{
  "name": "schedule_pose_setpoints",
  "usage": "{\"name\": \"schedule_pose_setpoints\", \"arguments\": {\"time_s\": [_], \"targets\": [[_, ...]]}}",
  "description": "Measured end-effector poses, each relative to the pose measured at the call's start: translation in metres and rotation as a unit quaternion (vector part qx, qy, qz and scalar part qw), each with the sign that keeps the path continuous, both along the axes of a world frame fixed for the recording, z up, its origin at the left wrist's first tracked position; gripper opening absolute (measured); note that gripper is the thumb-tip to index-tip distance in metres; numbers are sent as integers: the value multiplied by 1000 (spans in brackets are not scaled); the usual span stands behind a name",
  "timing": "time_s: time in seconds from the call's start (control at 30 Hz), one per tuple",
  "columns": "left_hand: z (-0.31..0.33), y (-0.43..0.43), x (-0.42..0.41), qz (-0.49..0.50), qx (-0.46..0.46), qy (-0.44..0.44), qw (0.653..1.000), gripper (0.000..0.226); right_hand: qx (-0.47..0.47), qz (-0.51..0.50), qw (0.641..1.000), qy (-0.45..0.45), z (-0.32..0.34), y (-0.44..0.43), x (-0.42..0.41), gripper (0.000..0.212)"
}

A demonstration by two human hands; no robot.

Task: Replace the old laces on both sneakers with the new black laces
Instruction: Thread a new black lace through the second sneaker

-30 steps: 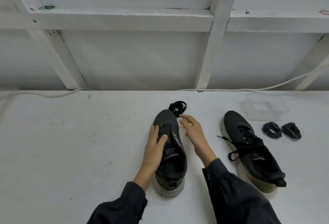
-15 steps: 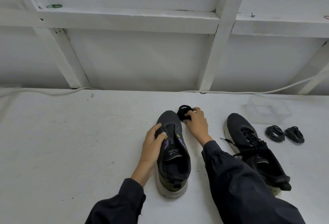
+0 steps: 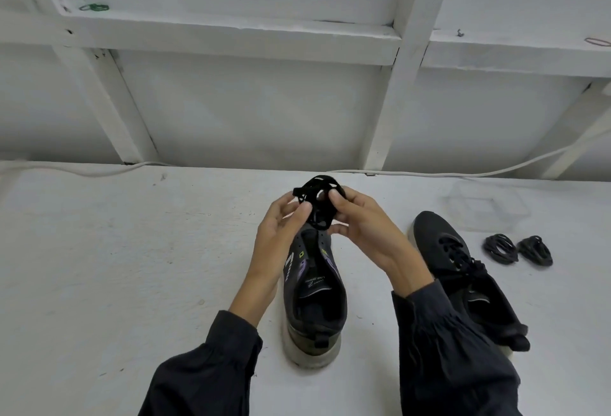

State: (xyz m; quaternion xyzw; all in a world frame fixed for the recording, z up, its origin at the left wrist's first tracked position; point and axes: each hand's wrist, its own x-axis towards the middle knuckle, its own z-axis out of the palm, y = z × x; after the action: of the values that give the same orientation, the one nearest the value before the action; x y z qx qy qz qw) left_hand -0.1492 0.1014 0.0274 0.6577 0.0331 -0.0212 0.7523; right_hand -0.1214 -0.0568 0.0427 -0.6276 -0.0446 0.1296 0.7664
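A dark sneaker with no lace [image 3: 314, 296] stands on the white table, toe pointing away from me. Above its toe I hold a coiled black lace bundle [image 3: 319, 204] in the air. My left hand [image 3: 281, 233] pinches its left side and my right hand [image 3: 363, 227] grips its right side. A second dark sneaker [image 3: 463, 270], still laced, lies to the right, partly behind my right sleeve. Two more coiled black lace bundles [image 3: 499, 248] [image 3: 535, 250] lie on the table to its right.
A clear plastic box [image 3: 482, 207] stands at the back right of the table [image 3: 132, 283]. A white cable [image 3: 463, 173] runs along the table's far edge below a white framed wall. A green rubber band [image 3: 94, 7] lies on the upper ledge.
My right hand picked the lace bundle up from the table beyond the sneaker's toe. My left hand left the sneaker's tongue and rose to take the bundle's other side.
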Motion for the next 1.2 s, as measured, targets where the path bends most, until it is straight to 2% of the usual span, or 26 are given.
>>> {"name": "schedule_pose_setpoints", "arguments": {"time_s": [0.1,0.2,0.33,0.4,0.57,0.8,0.9,1.0,1.1,1.2], "targets": [[3,-1,1,32,8,-19,999,19,-23,4,1000,2,2,1,-4,29],[4,2,1,54,-4,-24,998,11,-59,10,998,-9,1,-3,-3,36],[5,8,3,63,-11,-26,998,7,-124,-17,992,-26,-1,-7,-2,14],[5,11,5,68,-25,-17,997,9,-127,-59,990,-29,-3,-10,-1,11],[2,26,9,93,-135,20,986,15,-99,-216,971,-8,-10,-33,6,10],[-9,54,22,171,-174,62,968,22,3,-394,918,-33,-10,-78,10,8],[-16,62,24,177,-173,76,966,25,-7,-431,900,-73,-8,-95,11,8],[-19,62,24,136,-171,71,973,26,-101,-406,902,-102,-14,-95,16,12],[-14,55,23,79,-160,56,982,22,-261,-272,919,-112,-23,-82,21,22],[-5,45,21,30,-212,44,976,20,-287,-129,944,-101,-22,-53,19,21]]}}
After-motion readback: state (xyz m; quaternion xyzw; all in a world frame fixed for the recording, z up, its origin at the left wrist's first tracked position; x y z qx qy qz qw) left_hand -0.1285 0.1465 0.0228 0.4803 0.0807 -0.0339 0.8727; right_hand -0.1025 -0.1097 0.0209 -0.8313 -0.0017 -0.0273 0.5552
